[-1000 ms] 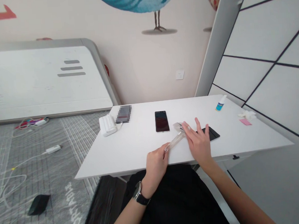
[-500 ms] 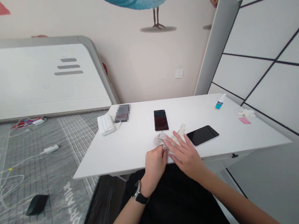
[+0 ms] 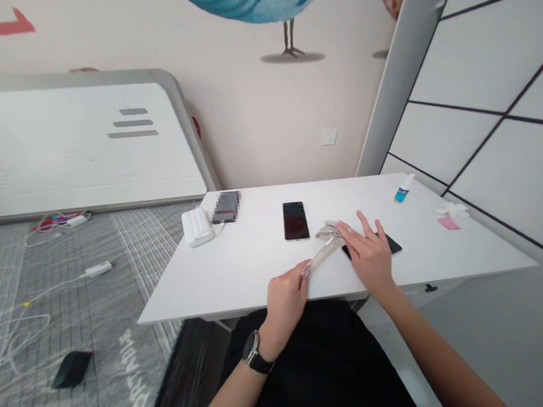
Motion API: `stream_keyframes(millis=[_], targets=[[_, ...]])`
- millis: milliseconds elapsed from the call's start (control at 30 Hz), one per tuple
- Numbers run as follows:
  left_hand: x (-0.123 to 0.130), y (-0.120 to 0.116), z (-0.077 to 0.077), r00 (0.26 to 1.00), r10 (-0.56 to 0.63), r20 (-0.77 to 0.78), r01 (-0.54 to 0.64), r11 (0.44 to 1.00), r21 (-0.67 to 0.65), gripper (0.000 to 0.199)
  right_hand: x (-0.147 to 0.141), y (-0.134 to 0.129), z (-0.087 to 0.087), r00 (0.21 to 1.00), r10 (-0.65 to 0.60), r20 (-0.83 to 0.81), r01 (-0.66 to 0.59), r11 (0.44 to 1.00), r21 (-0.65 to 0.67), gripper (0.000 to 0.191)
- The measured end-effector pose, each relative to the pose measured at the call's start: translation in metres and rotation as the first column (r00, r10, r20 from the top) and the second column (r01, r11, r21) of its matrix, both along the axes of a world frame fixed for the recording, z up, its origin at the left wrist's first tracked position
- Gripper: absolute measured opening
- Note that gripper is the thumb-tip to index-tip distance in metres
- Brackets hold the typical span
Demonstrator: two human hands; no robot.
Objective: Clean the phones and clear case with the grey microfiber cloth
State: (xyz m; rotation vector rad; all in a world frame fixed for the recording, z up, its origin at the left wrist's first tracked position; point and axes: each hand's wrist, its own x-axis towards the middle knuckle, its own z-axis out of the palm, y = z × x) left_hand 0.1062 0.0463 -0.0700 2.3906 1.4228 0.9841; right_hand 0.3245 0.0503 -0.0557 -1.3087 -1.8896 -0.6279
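Note:
My left hand (image 3: 287, 292), closed near the front edge of the desk, pinches one end of a clear strip-like item, which looks like a transparent phone case (image 3: 322, 254) seen nearly edge-on. A light grey cloth (image 3: 329, 229) lies against its far end. My right hand (image 3: 370, 252) presses that cloth with thumb and forefinger, its other fingers stretched out. Beneath the right hand lies a dark phone (image 3: 395, 244), partly hidden. Another dark phone (image 3: 295, 220) lies face up, farther back in the middle of the desk.
On the white desk (image 3: 239, 274), a white charger block (image 3: 197, 226) and a pixelated dark item (image 3: 226, 206) sit at left. A small spray bottle (image 3: 403, 189), a pink slip (image 3: 448, 223) and crumpled white tissue (image 3: 452, 210) are at right. A wall stands behind.
My right hand has moved right and away from my left hand with the cloth, sliding along the clear case. It now covers part of the right phone. The view has shifted slightly.

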Motion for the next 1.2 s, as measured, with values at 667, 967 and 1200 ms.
stream_keyframes(millis=[667, 967, 1200], targets=[[-0.001, 0.001, -0.002, 0.999, 0.026, -0.044, -0.025, 1.000, 0.004, 0.021, -0.019, -0.008, -0.001, 0.984, 0.170, 0.046, -0.167, 0.984, -0.064, 0.050], [-0.001, 0.001, -0.005, 0.997, 0.034, -0.063, -0.034, 0.999, 0.013, 0.018, -0.026, -0.013, -0.001, 0.964, 0.258, 0.059, -0.253, 0.964, -0.076, 0.051], [0.001, 0.003, -0.003, 1.000, 0.018, -0.022, -0.017, 0.999, 0.044, 0.021, -0.026, -0.008, -0.001, 0.984, 0.174, 0.034, -0.172, 0.984, -0.048, 0.048]])
